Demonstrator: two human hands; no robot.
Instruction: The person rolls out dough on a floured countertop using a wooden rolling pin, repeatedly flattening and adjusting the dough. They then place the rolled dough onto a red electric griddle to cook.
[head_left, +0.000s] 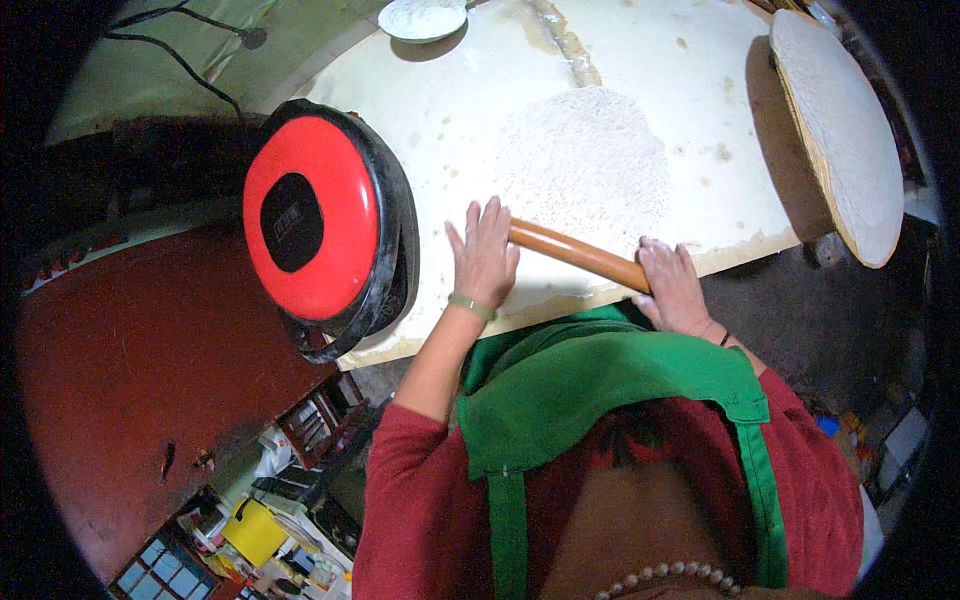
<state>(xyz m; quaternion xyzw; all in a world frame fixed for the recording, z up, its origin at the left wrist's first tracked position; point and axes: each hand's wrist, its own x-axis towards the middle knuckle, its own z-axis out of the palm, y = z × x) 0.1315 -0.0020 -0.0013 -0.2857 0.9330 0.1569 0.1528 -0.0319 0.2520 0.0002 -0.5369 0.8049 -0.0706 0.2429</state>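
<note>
A brown wooden rolling pin (574, 253) lies slantwise near the front edge of the pale work table (450, 142). My left hand (484, 251) rests over its left end, fingers extended and palm down; a green bangle circles that wrist. Over the right end is my right hand (670, 281), fingers lightly bent, with white powder on them. Whether either hand grips the pin is hard to tell. Just beyond the pin, a rough round patch of flour-like powder (585, 161) covers the tabletop.
At the left edge of the table stands a red and black electric griddle (319, 217), lid down. A bowl of white powder (422, 19) sits at the far side. A large round floured board (847, 142) juts past the table's right edge.
</note>
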